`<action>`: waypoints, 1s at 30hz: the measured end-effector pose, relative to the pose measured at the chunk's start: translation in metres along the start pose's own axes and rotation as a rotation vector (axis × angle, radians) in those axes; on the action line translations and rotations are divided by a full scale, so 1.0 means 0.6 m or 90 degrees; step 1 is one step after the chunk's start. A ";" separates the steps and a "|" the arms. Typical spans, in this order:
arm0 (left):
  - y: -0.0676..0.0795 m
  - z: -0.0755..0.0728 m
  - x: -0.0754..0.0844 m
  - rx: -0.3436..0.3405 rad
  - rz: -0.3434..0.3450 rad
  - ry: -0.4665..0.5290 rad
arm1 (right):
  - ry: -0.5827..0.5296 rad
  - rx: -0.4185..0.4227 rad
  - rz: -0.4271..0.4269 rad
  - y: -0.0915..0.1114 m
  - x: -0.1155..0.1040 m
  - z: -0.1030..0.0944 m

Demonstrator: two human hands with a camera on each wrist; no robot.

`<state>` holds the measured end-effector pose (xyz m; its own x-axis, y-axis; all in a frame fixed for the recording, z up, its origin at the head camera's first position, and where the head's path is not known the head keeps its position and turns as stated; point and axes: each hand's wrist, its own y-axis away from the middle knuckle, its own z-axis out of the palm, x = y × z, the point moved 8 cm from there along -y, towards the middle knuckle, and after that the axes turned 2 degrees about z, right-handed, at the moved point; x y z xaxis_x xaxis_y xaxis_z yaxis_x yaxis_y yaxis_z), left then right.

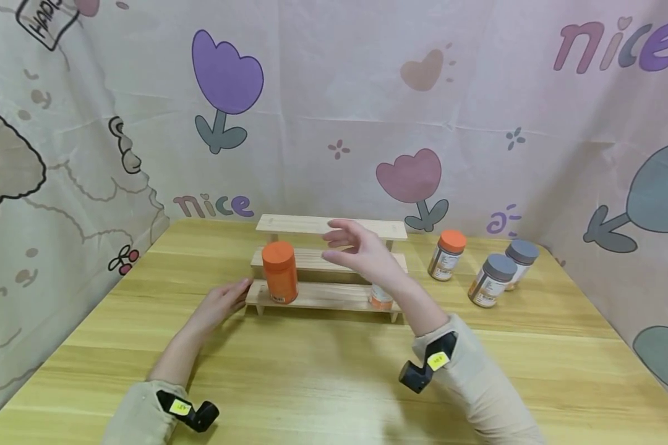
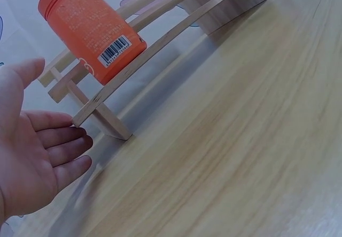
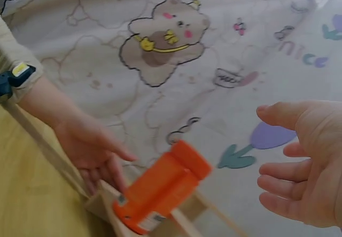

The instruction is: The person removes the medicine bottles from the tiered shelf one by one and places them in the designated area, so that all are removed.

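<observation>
A three-tier wooden rack (image 1: 323, 295) stands on the table. On its lowest tier at the left end is an orange bottle (image 1: 280, 273) with an orange lid, upright. My left hand (image 1: 222, 304) is at the left end of that tier, fingertips right at the board's edge, as the left wrist view shows with fingers (image 2: 67, 151) extended. My right hand (image 1: 364, 252) hangs over the rack's right half, fingers loosely bent and thumb apart, with nothing held. Below its wrist, a white-and-orange bottle (image 1: 381, 298) on the lowest tier is partly hidden by the arm.
Right of the rack stand a jar with an orange lid (image 1: 447, 256) and two jars with grey lids, one in front (image 1: 492, 281) and one behind (image 1: 522, 256). A patterned cloth (image 1: 334, 111) hangs behind the table (image 1: 312, 383).
</observation>
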<state>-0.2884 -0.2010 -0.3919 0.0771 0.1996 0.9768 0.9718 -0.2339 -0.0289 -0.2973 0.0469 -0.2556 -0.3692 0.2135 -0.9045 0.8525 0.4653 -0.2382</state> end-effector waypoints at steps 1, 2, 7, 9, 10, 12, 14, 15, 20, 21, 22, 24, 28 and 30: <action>0.000 0.000 0.000 0.000 0.001 0.001 | 0.005 -0.004 0.005 -0.005 0.003 0.009; 0.001 0.001 0.000 -0.001 0.002 0.002 | 0.006 -0.010 0.009 -0.010 0.006 0.018; 0.000 0.001 0.000 -0.002 0.000 0.009 | 0.034 -0.015 0.012 -0.033 0.020 0.055; -0.001 0.001 -0.001 -0.001 -0.001 0.009 | 0.041 -0.014 0.011 -0.041 0.025 0.067; -0.001 0.000 -0.001 -0.002 0.000 0.009 | 0.045 -0.012 0.013 -0.045 0.028 0.073; -0.002 -0.001 -0.003 -0.001 -0.001 0.005 | 0.049 -0.011 0.017 -0.050 0.033 0.083; -0.002 -0.002 -0.004 0.001 -0.004 0.003 | 0.051 -0.007 0.024 -0.054 0.037 0.091; -0.002 -0.002 -0.005 0.001 -0.004 0.002 | 0.050 -0.006 0.029 -0.056 0.038 0.094; -0.003 -0.001 -0.008 0.000 -0.005 0.000 | 0.060 -0.003 0.049 -0.060 0.045 0.109; -0.003 -0.001 -0.008 -0.001 -0.004 -0.001 | 0.065 -0.004 0.050 -0.061 0.046 0.112; -0.003 -0.001 -0.008 -0.002 -0.004 -0.001 | 0.069 -0.006 0.050 -0.062 0.046 0.114; -0.003 -0.001 -0.007 -0.003 -0.002 -0.001 | 0.083 -0.007 0.045 -0.065 0.046 0.118; -0.003 -0.001 -0.007 -0.003 -0.004 0.000 | 0.098 -0.006 0.030 -0.072 0.050 0.124; -0.003 -0.001 -0.008 -0.001 -0.007 0.001 | 0.109 -0.006 0.019 -0.075 0.052 0.127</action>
<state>-0.2906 -0.2024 -0.3964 0.0665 0.2003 0.9775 0.9723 -0.2331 -0.0184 -0.3191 -0.0330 -0.2998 -0.4026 0.3696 -0.8374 0.8606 0.4646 -0.2087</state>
